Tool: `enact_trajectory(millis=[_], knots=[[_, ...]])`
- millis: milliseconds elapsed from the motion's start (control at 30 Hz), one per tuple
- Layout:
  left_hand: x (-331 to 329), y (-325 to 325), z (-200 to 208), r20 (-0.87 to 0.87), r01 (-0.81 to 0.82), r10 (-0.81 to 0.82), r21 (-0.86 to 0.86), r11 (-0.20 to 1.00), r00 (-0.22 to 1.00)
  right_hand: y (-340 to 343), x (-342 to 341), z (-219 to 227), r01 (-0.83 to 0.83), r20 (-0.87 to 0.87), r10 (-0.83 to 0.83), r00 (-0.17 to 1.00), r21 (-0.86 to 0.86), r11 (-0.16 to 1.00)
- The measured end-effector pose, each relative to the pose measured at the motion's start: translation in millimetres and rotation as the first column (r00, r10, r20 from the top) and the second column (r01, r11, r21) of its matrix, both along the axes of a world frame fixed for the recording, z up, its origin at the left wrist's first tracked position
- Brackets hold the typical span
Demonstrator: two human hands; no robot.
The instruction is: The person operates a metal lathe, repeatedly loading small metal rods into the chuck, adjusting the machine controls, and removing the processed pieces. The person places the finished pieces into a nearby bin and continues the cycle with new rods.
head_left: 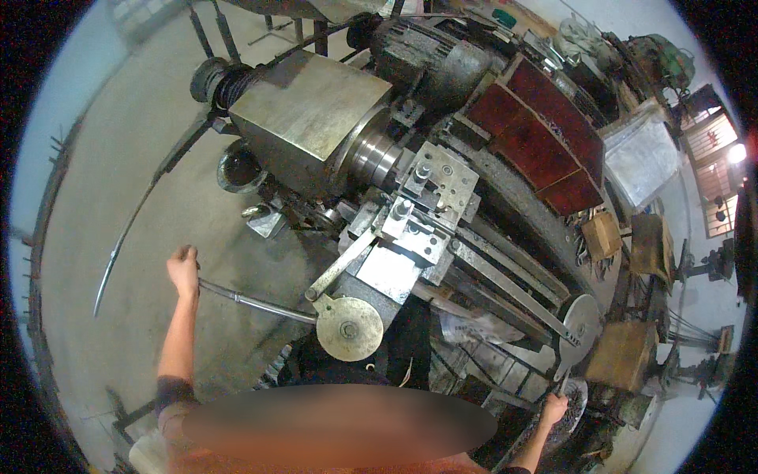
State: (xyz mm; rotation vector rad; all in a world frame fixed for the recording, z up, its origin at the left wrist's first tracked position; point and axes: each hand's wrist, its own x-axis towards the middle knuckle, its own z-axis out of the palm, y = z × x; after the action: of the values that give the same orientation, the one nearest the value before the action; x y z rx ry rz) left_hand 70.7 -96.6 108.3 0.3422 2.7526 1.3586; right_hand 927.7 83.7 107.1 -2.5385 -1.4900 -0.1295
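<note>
My left hand point(184, 271) is closed around the end of a long metal lever point(260, 303), which runs to a round metal disc point(350, 329) at the near side of a lathe. At the lower right, my right hand point(555, 408) grips the short handle point(562, 378) of another round disc point(580, 318) at the end of a long flat bar point(513, 288). Between the two hands lies the lathe's tool slide point(418, 229), with bolted steel blocks on top. Behind it, a bright cylindrical spindle point(373, 160) sticks out of the boxy headstock point(312, 103).
A long thin lever point(142, 213) slants down at the left. An electric motor point(430, 59) and dark red trays point(537, 130) stand behind the lathe. Cardboard boxes point(624, 355) and a small carton point(602, 235) sit at the right. A round pan point(576, 411) lies by my right hand.
</note>
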Motion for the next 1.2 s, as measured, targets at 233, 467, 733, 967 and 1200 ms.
enact_trajectory(millis=[233, 467, 733, 967, 1200], knots=[[-0.5, -17.9, -5.6, 0.130, -0.045, 0.016, 0.225, 0.973, 0.991, -1.3, 4.2, -2.7, 0.008, 0.122, -0.013, 0.992, 0.036, 0.999], [9.3, 11.4, -38.4, 0.347, -0.428, 0.287, 0.458, 0.779, 0.893, 55.3, 79.4, -1.0, -0.175, 0.409, 0.204, 0.889, -0.108, 0.979], [-10.0, 140.8, -34.7, 0.245, -0.028, -0.063, 0.351, 0.936, 0.967, 63.1, 83.7, -4.6, -0.163, 0.275, 0.172, 0.946, -0.058, 0.985], [-19.8, 173.8, -50.5, 0.233, 0.027, -0.153, 0.469, 0.883, 0.961, 14.7, 9.9, 0.8, 0.102, 0.170, -0.084, 0.982, -0.100, 0.990], [-16.2, 170.2, -43.6, 0.245, -0.005, -0.129, 0.482, 0.876, 0.961, 5.0, -18.4, 9.5, 0.138, 0.138, -0.126, 0.982, -0.089, 0.986]])
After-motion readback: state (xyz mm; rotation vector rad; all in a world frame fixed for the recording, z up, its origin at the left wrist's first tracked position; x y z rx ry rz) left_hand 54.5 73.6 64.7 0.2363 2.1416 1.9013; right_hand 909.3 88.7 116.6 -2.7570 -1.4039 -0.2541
